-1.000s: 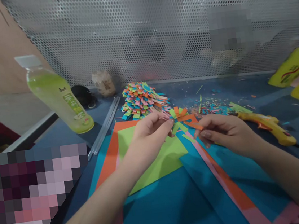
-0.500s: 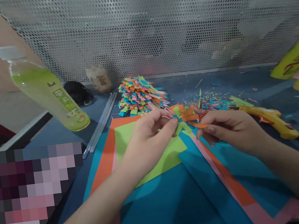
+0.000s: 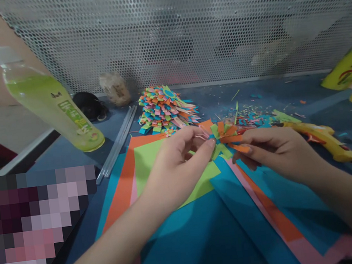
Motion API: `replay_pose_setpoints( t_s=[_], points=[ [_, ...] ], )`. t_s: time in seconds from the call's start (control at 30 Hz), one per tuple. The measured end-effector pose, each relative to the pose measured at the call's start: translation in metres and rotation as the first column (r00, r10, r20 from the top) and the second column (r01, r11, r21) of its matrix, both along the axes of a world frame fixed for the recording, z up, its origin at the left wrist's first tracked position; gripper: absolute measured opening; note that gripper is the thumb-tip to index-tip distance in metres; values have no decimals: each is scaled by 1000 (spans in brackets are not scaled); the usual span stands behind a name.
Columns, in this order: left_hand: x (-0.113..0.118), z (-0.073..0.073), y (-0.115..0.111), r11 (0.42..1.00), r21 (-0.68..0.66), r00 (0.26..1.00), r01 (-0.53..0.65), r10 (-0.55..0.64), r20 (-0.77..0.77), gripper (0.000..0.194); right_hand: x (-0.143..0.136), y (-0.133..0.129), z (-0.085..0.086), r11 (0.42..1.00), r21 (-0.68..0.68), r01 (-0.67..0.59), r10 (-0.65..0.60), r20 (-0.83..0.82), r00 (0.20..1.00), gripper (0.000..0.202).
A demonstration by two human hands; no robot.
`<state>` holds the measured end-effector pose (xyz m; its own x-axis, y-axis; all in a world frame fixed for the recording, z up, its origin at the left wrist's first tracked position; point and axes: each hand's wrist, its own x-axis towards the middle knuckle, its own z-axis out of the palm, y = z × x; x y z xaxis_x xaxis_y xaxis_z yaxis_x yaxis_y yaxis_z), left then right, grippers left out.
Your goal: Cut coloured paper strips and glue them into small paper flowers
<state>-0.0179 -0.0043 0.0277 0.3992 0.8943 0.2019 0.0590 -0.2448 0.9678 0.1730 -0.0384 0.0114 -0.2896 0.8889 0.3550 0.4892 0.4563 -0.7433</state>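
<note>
Between my hands is a paper flower (image 3: 223, 137) with fringed orange and green strips and a bit of blue near its middle. My left hand (image 3: 182, 161) is closed on its left side, thumb and fingers pinching near the centre. One orange strip on the right is pinched in my right hand (image 3: 271, 152), between thumb and forefinger. Under both hands lie coloured paper sheets, a green sheet (image 3: 148, 156) above blue paper (image 3: 189, 237). Just behind the left hand stands a heap of fringed multicoloured paper (image 3: 160, 108).
A bottle of green drink (image 3: 50, 100) and clear sticks (image 3: 118, 143) are on the left. To the right lies a yellow glue gun (image 3: 327, 137) with a black cord. Paper scraps (image 3: 254, 116) litter the back, before a perforated metal panel (image 3: 176, 33). Yellow bottles (image 3: 347, 66) stand far right.
The view has shifted slightly. Both hands and the flower sit a little further right in the picture, and the orange strips show more spread out. Both pinches hold as before.
</note>
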Motion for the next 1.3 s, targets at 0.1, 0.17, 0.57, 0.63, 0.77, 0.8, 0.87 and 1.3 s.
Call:
replay_pose_setpoints(
  t_s=[0.1,0.17,0.57,0.63,0.77,0.8,0.87,1.3],
  points=[
    [0,0,1,1000,-1,1000,-19,19,1,7,0,-2,2,1000,-3,-31,31,-5,1000,31],
    [0,0,1,1000,3,1000,-25,25,-1,7,-1,-2,4,999,-8,-35,34,-12,999,29],
    [0,-2,-1,999,40,999,-14,15,-41,8,-2,-1,1,1000,3,-10,10,1,1000,29],
    [0,-2,-1,999,44,999,-15,17,-43,8,-2,-1,1,1000,11,-4,4,10,1000,31],
    [0,-1,-2,999,36,999,-15,16,-39,8,-2,-1,2,999,32,-4,2,45,999,31],
    [0,-1,-2,999,34,999,-12,13,-40,8,-2,-1,2,999,39,0,-3,59,998,31],
    [0,0,-2,999,30,999,-9,10,-43,9,-2,-1,2,999,53,8,-13,85,996,30],
    [-1,1,-3,999,52,996,14,-10,-92,11,-3,0,2,999,51,12,-18,108,994,27]
  ],
)
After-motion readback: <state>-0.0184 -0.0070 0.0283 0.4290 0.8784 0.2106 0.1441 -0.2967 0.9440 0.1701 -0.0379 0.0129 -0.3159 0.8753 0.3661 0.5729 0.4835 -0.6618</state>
